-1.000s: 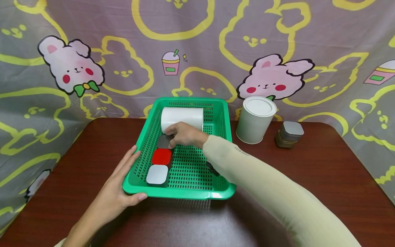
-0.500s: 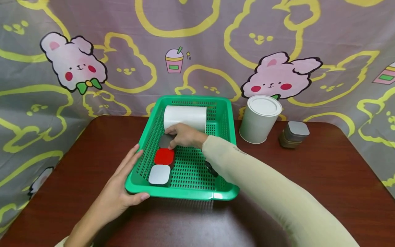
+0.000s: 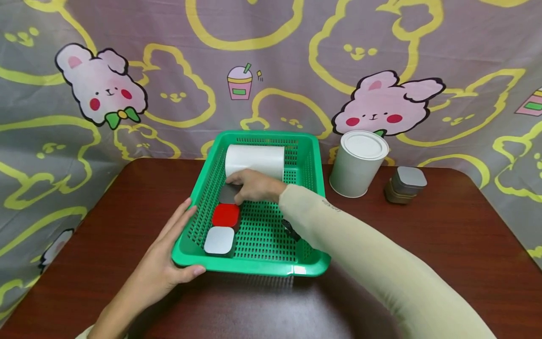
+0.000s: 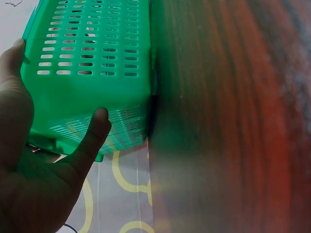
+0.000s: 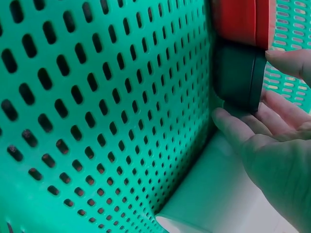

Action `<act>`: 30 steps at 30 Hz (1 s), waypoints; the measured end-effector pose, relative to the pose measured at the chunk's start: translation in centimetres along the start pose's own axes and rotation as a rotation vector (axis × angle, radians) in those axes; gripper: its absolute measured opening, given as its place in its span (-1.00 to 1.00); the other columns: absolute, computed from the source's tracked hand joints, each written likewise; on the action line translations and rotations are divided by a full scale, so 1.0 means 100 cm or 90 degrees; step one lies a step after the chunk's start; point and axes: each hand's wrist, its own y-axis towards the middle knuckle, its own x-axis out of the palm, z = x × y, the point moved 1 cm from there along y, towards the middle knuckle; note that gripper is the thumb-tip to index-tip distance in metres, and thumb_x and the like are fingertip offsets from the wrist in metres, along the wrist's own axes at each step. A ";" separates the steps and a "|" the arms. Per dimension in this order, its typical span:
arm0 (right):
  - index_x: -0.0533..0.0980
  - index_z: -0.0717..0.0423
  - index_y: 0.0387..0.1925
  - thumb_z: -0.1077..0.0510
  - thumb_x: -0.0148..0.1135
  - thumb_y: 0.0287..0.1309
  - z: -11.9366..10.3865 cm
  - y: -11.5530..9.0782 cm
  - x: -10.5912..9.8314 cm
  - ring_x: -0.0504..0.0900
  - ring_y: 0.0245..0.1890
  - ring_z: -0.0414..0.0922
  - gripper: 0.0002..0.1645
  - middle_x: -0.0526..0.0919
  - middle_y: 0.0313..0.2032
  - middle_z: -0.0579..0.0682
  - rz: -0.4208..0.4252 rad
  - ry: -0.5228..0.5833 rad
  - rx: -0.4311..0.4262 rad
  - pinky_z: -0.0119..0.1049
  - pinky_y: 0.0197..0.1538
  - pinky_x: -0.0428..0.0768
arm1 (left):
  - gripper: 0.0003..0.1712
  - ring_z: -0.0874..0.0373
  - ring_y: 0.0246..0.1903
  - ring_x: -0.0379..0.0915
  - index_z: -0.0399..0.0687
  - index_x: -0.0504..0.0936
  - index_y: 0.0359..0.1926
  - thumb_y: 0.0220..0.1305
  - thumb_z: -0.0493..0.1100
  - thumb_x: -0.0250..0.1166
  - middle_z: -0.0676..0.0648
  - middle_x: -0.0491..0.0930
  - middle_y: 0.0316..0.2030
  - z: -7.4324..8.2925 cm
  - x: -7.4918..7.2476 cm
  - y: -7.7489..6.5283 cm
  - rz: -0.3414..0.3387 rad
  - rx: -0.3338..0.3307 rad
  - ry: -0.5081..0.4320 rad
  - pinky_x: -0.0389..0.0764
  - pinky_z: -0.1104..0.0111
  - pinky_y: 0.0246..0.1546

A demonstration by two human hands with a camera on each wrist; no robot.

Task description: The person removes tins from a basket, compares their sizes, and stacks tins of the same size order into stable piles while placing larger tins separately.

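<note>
In the head view, my left hand (image 3: 163, 259) holds the near left corner of a green plastic basket (image 3: 250, 267), with the thumb on the front rim and fingers along the left side. My right hand (image 3: 258, 184) reaches inside and pinches a dark square tin (image 3: 228, 194) between thumb and fingers, as the right wrist view also shows. In line with this tin along the left wall are a red tin (image 3: 225, 215) and a white-lidded tin (image 3: 219, 240). A white cylindrical can (image 3: 256, 160) lies on its side at the back of the basket.
Right of the basket, a white lidded can (image 3: 357, 164) stands upright on the brown wooden table (image 3: 444, 226). Beside it are small stacked tins (image 3: 405, 185), the top one grey-lidded. A patterned curtain (image 3: 279, 61) hangs behind the table edge.
The view has shifted slightly. My right thumb has moved a little at the near edge of the dark tin. The left hand keeps its hold on the basket corner.
</note>
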 end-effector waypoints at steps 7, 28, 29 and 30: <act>0.35 0.11 0.38 0.38 0.31 0.03 0.000 0.001 0.000 0.43 0.23 -0.06 -0.18 0.41 0.37 0.07 0.008 -0.051 -0.004 -0.27 0.20 0.46 | 0.33 0.23 0.43 -0.04 0.29 0.04 0.54 -0.20 -0.10 0.65 0.16 -0.13 0.56 0.000 0.000 0.000 0.007 0.010 -0.014 0.12 0.77 0.12; 0.41 0.19 0.30 0.33 0.25 0.08 -0.013 -0.012 -0.010 0.49 -0.05 -0.08 -0.32 0.58 0.13 0.02 0.025 -0.052 -0.042 -0.37 -0.08 0.49 | 0.33 0.21 0.43 -0.03 0.30 0.03 0.54 -0.21 -0.11 0.64 0.17 -0.13 0.56 0.001 0.000 0.000 0.007 0.010 -0.001 0.19 0.73 0.11; 0.42 0.19 0.29 0.34 0.25 0.07 -0.014 -0.014 -0.012 0.49 -0.06 -0.08 -0.33 0.59 0.11 0.01 0.024 -0.038 -0.046 -0.36 -0.09 0.50 | 0.33 0.20 0.43 -0.03 0.29 0.03 0.54 -0.21 -0.11 0.64 0.16 -0.13 0.56 0.001 0.000 0.000 0.007 0.010 -0.001 0.20 0.73 0.11; 0.43 0.18 0.27 0.35 0.24 0.07 -0.014 -0.015 -0.013 0.49 -0.07 -0.07 -0.34 0.60 0.09 0.00 0.025 -0.026 -0.052 -0.35 -0.11 0.50 | 0.33 0.19 0.43 -0.03 0.28 0.04 0.54 -0.21 -0.11 0.64 0.16 -0.13 0.56 0.001 0.000 -0.001 0.007 0.009 -0.002 0.19 0.73 0.11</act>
